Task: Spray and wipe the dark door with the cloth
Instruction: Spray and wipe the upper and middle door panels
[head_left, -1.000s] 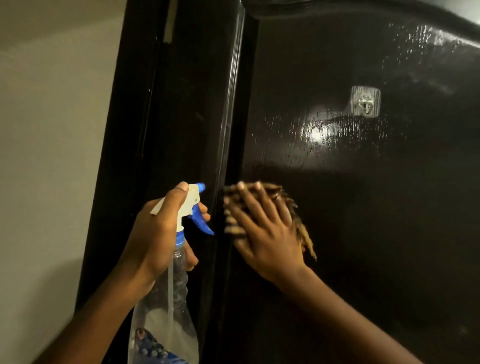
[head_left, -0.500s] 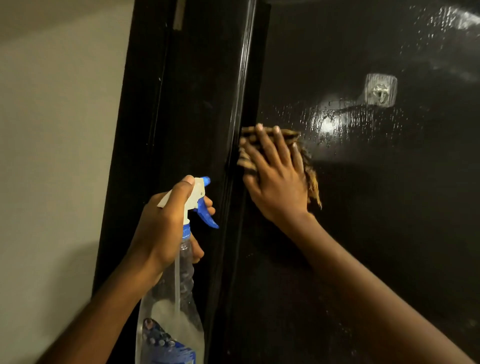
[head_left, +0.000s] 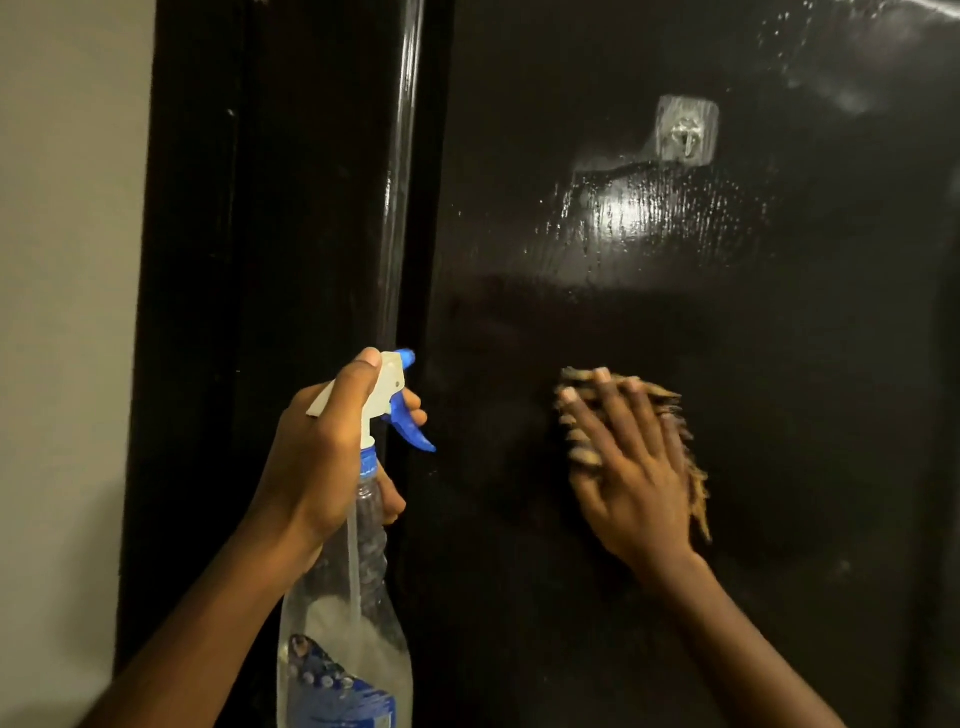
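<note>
Single head view, wide-angle, faces dark door (head_left: 675, 364) straight on, near; wall (head_left: 62, 312) at left edge.

I can't read any words. My clear plastic spray bottle (head_left: 363, 613) has a blue label (head_left: 337, 699) at six o'clock, too blurry.

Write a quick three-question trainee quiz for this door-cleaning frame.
1. True or false: the left hand grips the spray bottle.
2. The right hand presses the cloth flat against: A a window; B the door; C a tabletop.
3. Fill in: the glistening droplets sit ____ the cloth, just under the hook.
Key: 1 true; 2 B; 3 above.
</note>
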